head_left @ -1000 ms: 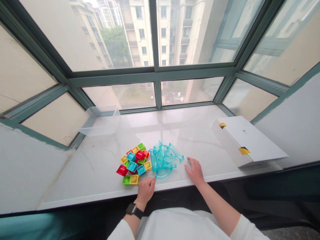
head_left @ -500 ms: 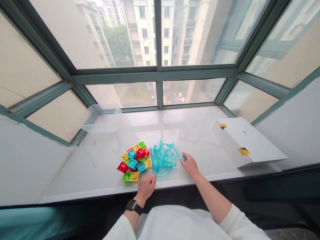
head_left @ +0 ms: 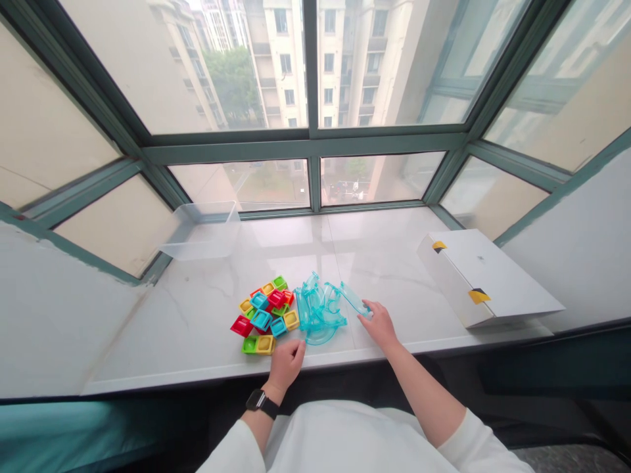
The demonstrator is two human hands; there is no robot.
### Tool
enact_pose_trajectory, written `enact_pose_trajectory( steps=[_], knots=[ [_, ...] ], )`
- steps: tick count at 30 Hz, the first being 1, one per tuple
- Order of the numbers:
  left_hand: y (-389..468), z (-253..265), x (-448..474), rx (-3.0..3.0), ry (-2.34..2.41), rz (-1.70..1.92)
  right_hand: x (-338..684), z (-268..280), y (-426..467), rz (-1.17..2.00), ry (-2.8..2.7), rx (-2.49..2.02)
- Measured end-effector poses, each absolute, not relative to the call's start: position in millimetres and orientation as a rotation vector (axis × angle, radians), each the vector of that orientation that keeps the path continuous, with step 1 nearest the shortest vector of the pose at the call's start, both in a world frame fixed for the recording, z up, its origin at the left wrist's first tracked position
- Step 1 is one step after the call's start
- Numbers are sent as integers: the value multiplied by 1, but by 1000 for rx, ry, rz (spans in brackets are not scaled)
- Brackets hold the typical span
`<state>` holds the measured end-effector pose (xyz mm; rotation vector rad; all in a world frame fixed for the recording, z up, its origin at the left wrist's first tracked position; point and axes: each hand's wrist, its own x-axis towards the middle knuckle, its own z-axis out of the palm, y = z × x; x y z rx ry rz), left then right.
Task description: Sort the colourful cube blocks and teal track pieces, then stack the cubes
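Between the thumb and fingers of my right hand (head_left: pixel 378 324) is one end of a clear blue track piece (head_left: pixel 353 299), long and narrow. Its far end points toward the window, just right of a heap of clear blue plastic track pieces (head_left: pixel 320 315). My left hand (head_left: pixel 286 361) is closed and rests at the sill's front edge, below the heap; what its curled fingers hold, if anything, is hidden. Left of the clear pieces lies a pile of small square plastic blocks (head_left: pixel 261 320) in red, yellow, green and blue. A green block and a yellow block (head_left: pixel 266 344) lie nearest my left hand.
A clear plastic bin (head_left: pixel 200 230) stands at the back left of the white marble-look sill (head_left: pixel 394 263). On the right is a white box (head_left: pixel 497 276) with yellow-and-black tabs. Green-framed windows enclose the sill, whose front edge runs beside my hands.
My right hand has moved slightly right, drawing the long blue piece away from the heap, so a gap now shows between them. My left hand has barely shifted.
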<state>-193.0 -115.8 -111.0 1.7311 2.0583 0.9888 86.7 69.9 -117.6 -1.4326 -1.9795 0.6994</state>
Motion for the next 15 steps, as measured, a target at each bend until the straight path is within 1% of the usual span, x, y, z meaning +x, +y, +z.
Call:
enact_pose_trajectory(
  steps=[5,8,11,13,15],
  knots=[
    [-119,-99,-187,1750,2058,1012,90,-121,67,567,-2018,-1426],
    [-109,-75,-175,1844,2047,1069,92,-123,66,592,-2031,-1417],
    [-80,-46,-160,2013,2017,1108,93,-127,65,632,-2026,-1410],
    [-53,-33,-150,2115,2015,981,94,-129,65,647,-2021,-1402],
    [-27,-28,-142,2221,1979,757,93,-129,64,654,-2018,-1392]
  ],
)
